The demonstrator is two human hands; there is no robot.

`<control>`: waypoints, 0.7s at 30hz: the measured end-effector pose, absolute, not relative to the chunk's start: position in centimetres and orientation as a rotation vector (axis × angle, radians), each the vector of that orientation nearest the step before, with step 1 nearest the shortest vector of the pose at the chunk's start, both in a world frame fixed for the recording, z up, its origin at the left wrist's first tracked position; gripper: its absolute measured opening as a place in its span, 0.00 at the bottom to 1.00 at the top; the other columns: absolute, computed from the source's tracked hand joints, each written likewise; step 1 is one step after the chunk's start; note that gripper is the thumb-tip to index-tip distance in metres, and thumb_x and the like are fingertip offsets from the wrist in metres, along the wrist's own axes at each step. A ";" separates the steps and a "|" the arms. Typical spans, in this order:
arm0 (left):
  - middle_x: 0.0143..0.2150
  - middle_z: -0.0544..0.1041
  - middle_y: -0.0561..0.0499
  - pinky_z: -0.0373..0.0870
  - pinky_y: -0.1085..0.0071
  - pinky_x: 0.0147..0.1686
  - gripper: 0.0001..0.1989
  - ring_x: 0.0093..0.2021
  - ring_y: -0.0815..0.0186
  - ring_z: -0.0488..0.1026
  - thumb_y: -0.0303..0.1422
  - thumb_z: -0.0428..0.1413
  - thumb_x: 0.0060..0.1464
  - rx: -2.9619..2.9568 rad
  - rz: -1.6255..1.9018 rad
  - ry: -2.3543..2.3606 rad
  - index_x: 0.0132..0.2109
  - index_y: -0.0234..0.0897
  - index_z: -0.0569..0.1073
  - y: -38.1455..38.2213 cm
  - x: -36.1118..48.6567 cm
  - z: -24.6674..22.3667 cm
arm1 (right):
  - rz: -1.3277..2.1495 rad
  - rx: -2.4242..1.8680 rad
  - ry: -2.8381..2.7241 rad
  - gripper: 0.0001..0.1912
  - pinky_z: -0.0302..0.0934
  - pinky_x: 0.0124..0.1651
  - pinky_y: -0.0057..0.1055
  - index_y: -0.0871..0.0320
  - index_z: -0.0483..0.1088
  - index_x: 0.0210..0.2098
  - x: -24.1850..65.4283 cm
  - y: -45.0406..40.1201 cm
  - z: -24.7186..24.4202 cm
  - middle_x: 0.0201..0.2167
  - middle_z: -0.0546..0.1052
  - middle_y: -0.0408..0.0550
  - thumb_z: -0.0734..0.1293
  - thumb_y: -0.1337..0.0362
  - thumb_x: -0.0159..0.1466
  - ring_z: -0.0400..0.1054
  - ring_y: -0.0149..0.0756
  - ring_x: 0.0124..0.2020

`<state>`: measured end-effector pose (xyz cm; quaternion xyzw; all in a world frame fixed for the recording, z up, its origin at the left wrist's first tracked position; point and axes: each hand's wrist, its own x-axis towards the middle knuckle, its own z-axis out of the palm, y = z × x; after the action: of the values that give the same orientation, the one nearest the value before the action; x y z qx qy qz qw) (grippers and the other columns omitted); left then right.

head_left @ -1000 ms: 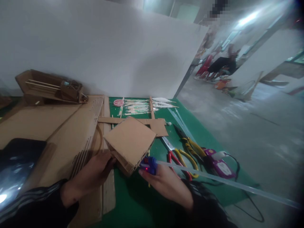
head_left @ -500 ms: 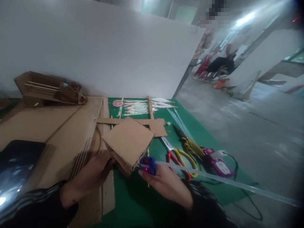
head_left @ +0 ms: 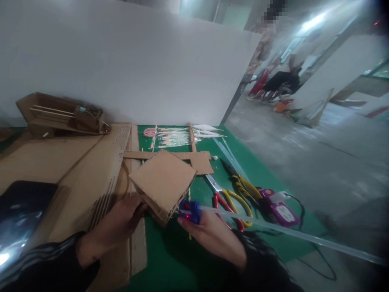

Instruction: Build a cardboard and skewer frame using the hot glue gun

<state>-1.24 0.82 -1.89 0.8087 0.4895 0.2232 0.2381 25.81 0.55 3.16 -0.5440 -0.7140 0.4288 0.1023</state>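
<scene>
A square cardboard piece [head_left: 164, 180] with layered edges is tilted above the green table. My left hand [head_left: 126, 215] grips it at its lower left edge, with the fingertips partly hidden beneath. In my right hand [head_left: 209, 233] is a blue glue gun [head_left: 190, 211] with a small red light on. Its front end is at the cardboard's lower right edge; the nozzle tip is hard to make out. A long clear glue stick [head_left: 273, 229] extends from the back of the gun, over my wrist and off to the right.
Red and yellow-handled scissors [head_left: 227, 202], yellow-handled pliers [head_left: 243, 182] and a purple power strip [head_left: 279, 209] lie right. Wrapped sticks [head_left: 176, 138] and a cardboard strip [head_left: 179, 155] lie behind. Cardboard sheets [head_left: 75, 162], a dark screen [head_left: 26, 215] and a cardboard box [head_left: 63, 115] are left.
The cardboard piece has shifted very slightly left. Both hands keep nearly the same position and hold.
</scene>
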 end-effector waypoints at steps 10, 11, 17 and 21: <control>0.45 0.79 0.45 0.71 0.62 0.50 0.10 0.46 0.56 0.76 0.34 0.46 0.66 2.205 0.646 1.358 0.47 0.39 0.71 0.6 -1.4 -2.3 | 1.310 -1.643 -2.025 0.11 0.60 0.33 0.29 0.58 0.73 0.38 25.5 0.5 3.9 0.28 0.78 0.43 0.64 0.57 0.67 0.69 0.34 0.28; 0.45 0.79 0.45 0.71 0.62 0.50 0.10 0.45 0.57 0.77 0.33 0.46 0.66 2.204 0.644 1.357 0.47 0.39 0.71 0.6 -1.4 -2.3 | 1.304 -1.648 -2.027 0.11 0.60 0.33 0.29 0.58 0.73 0.38 25.5 0.5 3.9 0.28 0.78 0.43 0.64 0.57 0.67 0.69 0.34 0.28; 0.45 0.79 0.45 0.72 0.62 0.50 0.12 0.45 0.57 0.77 0.32 0.45 0.66 2.192 0.651 1.330 0.48 0.39 0.72 0.7 -1.3 -2.2 | 1.191 -1.746 -2.111 0.16 0.57 0.29 0.29 0.59 0.70 0.32 25.5 0.4 3.4 0.27 0.78 0.47 0.62 0.53 0.67 0.68 0.34 0.25; 0.46 0.79 0.45 0.72 0.62 0.49 0.12 0.48 0.56 0.76 0.34 0.46 0.66 2.198 0.696 1.349 0.48 0.39 0.72 0.6 -1.2 -2.0 | 1.203 -1.777 -2.093 0.14 0.57 0.28 0.28 0.59 0.70 0.32 25.4 0.6 3.8 0.28 0.78 0.48 0.64 0.54 0.65 0.69 0.34 0.26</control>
<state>-1.22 0.64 -1.98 0.8002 0.4910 0.2533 0.2331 25.36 0.64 3.84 -0.5914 -0.6963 0.4004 0.0718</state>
